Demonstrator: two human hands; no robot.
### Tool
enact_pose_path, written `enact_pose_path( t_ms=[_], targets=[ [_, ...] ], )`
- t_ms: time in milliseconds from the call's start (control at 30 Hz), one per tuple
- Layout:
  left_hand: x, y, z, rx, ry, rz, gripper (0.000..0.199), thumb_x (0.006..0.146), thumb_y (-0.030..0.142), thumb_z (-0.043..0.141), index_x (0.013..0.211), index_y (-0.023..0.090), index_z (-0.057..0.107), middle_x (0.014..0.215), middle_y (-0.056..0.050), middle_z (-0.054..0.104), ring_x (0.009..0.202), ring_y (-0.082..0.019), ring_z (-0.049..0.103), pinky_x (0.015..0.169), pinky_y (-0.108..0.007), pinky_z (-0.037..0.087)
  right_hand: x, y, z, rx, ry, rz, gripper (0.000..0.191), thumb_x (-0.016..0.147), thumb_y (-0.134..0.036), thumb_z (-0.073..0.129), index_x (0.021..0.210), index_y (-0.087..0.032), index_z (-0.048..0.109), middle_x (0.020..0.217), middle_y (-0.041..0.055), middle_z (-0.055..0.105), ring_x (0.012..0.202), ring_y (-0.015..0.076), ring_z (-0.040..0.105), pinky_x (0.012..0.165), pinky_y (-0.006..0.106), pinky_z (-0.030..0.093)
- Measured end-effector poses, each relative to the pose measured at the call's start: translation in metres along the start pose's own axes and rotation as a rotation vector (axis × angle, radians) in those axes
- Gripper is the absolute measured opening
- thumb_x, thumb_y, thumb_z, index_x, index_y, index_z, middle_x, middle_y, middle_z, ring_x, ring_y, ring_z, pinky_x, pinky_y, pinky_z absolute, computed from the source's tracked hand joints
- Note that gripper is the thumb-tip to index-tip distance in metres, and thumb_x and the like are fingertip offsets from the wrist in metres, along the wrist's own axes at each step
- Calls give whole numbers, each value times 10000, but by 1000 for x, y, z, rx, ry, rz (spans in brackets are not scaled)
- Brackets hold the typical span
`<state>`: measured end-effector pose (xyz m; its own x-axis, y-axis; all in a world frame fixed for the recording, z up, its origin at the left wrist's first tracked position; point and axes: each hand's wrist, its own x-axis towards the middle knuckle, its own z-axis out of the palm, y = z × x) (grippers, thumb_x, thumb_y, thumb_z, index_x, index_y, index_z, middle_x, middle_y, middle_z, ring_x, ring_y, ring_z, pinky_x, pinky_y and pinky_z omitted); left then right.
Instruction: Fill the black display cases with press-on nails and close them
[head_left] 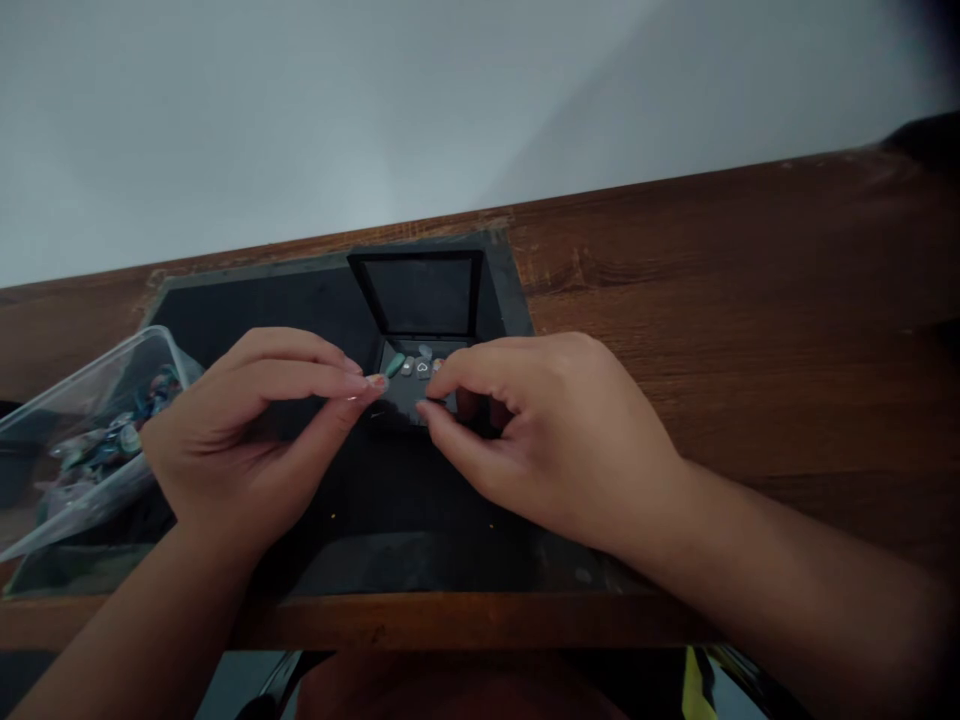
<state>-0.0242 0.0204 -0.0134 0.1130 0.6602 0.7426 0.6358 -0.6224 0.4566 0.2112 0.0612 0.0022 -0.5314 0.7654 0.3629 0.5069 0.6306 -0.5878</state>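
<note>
A small black case (386, 420) stands on a dark mat, its framed lid (420, 295) raised at the back. Inside lie a green oval piece (395, 365), a small pale piece (408, 367) and a piece with a white heart outline (422, 369). At the case's left edge, my left hand (255, 430) pinches a small orange and clear piece (377, 382) between thumb and fingertips. My right hand (555, 430) reaches over the case's right part and hides some of it. Its thumb and forefinger are close together; whatever is between them is too small to name.
A clear plastic box (169, 350) holding many small shiny pieces stands at the left. The dark mat (405, 560) lies on a brown wooden table (750, 330), with a pale wall behind. Tiny specks dot the mat near the front.
</note>
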Motion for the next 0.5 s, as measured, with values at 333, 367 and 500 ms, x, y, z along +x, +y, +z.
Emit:
enact_pose_path(
  t_ms=[333,367,500],
  targets=[
    [2,-5,0,111,-89,-46,263,942,178,905,1087,397,903,1005,23,862,856,-197,799,729,-389,649,0,3,2,-37,-9,24,141,887,-138,741,876,-252,825,670,-41,739,562,136,620,573,308,367],
    [2,-4,0,121,-109,-62,265,950,180,898,1092,404,906,1009,22,859,868,-200,802,742,-389,651,0,2,1,-44,-21,26,149,889,-136,733,884,-252,826,689,-39,753,580,140,632,582,308,372],
    [2,4,-1,217,-210,-184,228,1003,185,817,1070,385,905,1023,32,843,907,-173,794,805,-337,641,2,-1,-3,-111,-85,47,163,890,-138,701,892,-254,816,732,-36,770,619,148,625,599,306,347]
  ],
)
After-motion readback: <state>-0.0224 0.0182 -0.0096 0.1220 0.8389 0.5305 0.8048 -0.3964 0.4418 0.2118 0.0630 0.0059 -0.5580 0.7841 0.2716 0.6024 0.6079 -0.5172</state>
